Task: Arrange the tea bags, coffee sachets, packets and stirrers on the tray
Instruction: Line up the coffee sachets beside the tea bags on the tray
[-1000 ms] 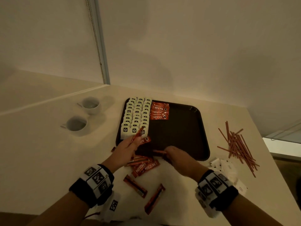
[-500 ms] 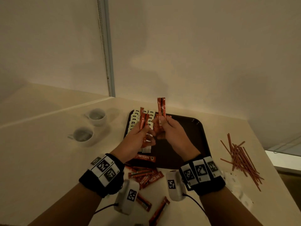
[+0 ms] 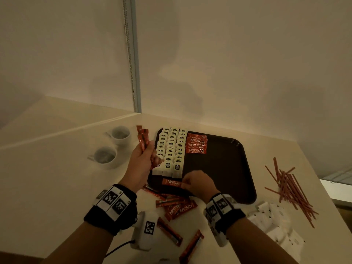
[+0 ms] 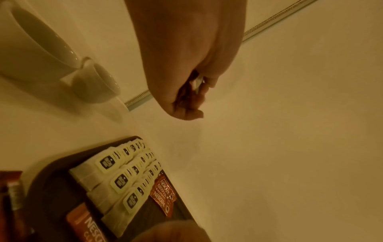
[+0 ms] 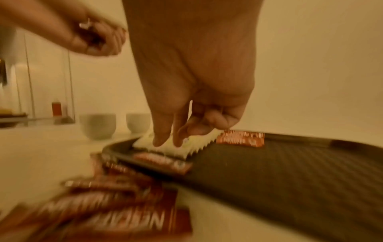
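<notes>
A dark tray (image 3: 228,168) carries three rows of white tea bags (image 3: 171,149) and a short stack of red coffee sachets (image 3: 196,143) beside them. One loose sachet (image 3: 171,182) lies flat at the tray's front edge. My left hand (image 3: 144,159) is raised over the tray's left rim and grips a bundle of sachets (image 3: 142,138) upright. My right hand (image 3: 196,181) is low at the loose sachet's right end. In the right wrist view its fingers (image 5: 157,140) point down just above that sachet (image 5: 163,162) and hold nothing.
More sachets (image 3: 177,206) lie scattered on the table in front of the tray. Red stirrers (image 3: 289,187) and white packets (image 3: 270,220) sit to the right near the table's edge. Two white cups (image 3: 121,134) (image 3: 105,157) stand left of the tray. A wall rises close behind.
Both hands were up over the tray, each holding sachets. Now the left hand has the bundle and has shifted left; the right hand has dropped, empty, to the loose sachet.
</notes>
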Available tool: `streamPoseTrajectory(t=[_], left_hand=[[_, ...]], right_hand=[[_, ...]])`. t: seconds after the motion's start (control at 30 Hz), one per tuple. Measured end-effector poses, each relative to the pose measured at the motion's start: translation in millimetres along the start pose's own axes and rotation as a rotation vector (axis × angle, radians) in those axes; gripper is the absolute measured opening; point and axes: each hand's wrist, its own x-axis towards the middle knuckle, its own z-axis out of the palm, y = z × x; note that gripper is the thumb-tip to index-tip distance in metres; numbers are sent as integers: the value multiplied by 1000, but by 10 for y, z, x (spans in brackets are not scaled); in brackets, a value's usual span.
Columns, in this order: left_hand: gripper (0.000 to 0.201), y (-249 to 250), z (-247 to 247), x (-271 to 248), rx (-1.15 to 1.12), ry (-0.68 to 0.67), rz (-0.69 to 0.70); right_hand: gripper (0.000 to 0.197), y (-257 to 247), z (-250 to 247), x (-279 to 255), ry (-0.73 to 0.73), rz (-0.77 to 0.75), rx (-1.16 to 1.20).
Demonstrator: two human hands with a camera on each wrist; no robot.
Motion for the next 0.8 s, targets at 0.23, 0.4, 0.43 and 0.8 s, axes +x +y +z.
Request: streamPoseTrajectory(t=[0.23, 0.4, 0.43, 0.8], left_hand=[[20, 79, -145, -17, 62, -52, 20], [16, 103, -180, -70, 143, -74, -58], [17, 92, -194, -66, 149, -77, -57], [21, -49, -123, 46, 272, 47, -200]], right_hand=[[28, 24, 248, 120, 24, 58, -148], [27, -32, 209, 158, 17, -1, -242], [28, -45, 190, 160, 9, -15, -265], [12, -104, -299, -96, 688, -477, -42]])
